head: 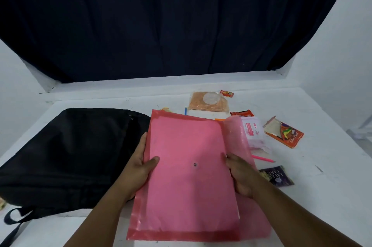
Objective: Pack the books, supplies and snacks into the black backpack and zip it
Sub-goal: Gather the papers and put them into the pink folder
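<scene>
Folder: pink plastic folder (187,166) held flat above the table (322,117), nearest the camera; its flap is folded open on the right side, snap stud showing.
Left hand (141,168): grips the folder's left edge, thumb on top, fingers curled beneath.
Right hand (240,174): grips the folder's right edge at the flap fold, thumb on top, fingers under.
Backpack: black backpack (66,156) lies flat just left of the folder; whether its zip is open, cannot tell.
Right of folder: purple snack packet (278,176), pink pen (263,158), white-pink packet (254,132), orange box (285,134).
Beyond folder: blue pen (185,110), brown snack bag (209,102), 2 small red wrappers (226,93), partly hidden.
Progress: judged early; nothing visibly packed, at least 7 items out, zipping not yet done.
</scene>
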The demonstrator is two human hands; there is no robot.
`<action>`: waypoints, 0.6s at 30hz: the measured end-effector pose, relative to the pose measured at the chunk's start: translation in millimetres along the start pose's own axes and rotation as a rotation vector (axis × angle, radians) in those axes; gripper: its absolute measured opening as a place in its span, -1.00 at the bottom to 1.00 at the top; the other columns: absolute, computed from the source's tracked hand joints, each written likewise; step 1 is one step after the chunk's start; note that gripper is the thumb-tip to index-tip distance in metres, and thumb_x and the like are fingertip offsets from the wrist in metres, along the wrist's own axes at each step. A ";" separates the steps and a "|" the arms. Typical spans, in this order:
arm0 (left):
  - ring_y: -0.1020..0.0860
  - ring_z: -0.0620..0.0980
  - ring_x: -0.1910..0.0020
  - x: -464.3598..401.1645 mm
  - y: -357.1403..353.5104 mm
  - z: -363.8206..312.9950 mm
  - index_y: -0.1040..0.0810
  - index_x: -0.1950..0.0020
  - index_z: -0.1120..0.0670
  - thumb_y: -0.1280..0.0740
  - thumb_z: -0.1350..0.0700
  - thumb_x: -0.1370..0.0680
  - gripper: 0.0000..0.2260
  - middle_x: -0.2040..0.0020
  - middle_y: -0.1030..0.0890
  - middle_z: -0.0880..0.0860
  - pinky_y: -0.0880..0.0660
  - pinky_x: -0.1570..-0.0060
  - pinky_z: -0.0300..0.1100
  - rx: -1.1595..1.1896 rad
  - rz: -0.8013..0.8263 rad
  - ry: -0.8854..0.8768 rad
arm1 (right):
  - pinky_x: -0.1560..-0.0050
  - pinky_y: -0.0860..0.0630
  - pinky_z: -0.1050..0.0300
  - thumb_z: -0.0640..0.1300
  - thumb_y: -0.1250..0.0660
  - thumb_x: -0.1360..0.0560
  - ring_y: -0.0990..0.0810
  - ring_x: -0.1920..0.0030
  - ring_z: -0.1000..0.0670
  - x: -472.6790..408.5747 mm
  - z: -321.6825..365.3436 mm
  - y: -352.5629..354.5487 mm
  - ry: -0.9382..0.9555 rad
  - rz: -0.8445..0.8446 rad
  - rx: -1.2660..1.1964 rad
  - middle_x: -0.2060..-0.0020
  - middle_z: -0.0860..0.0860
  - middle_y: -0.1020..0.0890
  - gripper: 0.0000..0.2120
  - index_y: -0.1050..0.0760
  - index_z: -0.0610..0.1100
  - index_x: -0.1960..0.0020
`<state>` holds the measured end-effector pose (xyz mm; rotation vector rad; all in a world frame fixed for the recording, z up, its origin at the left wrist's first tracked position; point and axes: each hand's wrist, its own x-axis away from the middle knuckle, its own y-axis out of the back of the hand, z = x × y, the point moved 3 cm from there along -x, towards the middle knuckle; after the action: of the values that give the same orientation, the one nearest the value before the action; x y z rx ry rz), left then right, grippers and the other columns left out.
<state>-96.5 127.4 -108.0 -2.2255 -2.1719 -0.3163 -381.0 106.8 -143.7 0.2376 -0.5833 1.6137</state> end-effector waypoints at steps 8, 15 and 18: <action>-0.46 -0.43 -0.27 3.2 -13.9 -4.5 0.10 -0.57 -0.35 -0.24 0.23 -0.66 -0.26 -0.38 -0.27 -0.48 -0.48 -0.14 -0.43 -0.126 0.012 -0.037 | -0.21 -0.44 -0.40 -0.25 -0.20 -0.62 -0.63 -0.04 -0.27 3.8 2.3 2.8 0.034 -0.102 0.082 -0.10 -0.30 -0.63 -0.80 -0.60 -0.11 -0.08; -0.50 -0.47 -0.18 2.8 -14.7 -3.3 -0.05 -0.55 -0.33 -0.25 0.29 -0.64 -0.30 -0.15 -0.44 -0.59 -0.48 -0.04 -0.49 -0.094 -0.066 -0.051 | -0.14 -0.52 -0.11 0.21 -0.12 -0.45 -0.63 -0.03 -0.05 12.3 -1.0 14.0 0.076 -0.230 0.324 0.01 0.11 -0.69 -0.68 -0.60 0.20 -0.03; -0.50 -0.48 -0.16 5.5 -20.7 -3.9 -0.06 -0.51 -0.35 -0.23 0.30 -0.64 -0.32 -0.23 -0.43 -0.48 -0.48 0.00 -0.52 -0.094 -0.067 -0.065 | -0.02 -0.55 -0.11 -0.13 -0.22 -0.57 -0.63 0.08 -0.16 13.9 1.3 8.0 -0.021 -0.141 0.088 0.05 -0.11 -0.71 -0.77 -0.66 -0.10 0.00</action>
<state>-117.5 133.0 -106.0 -2.2436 -2.3156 -0.3600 -391.0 118.0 -137.7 0.3540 -0.5014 1.5028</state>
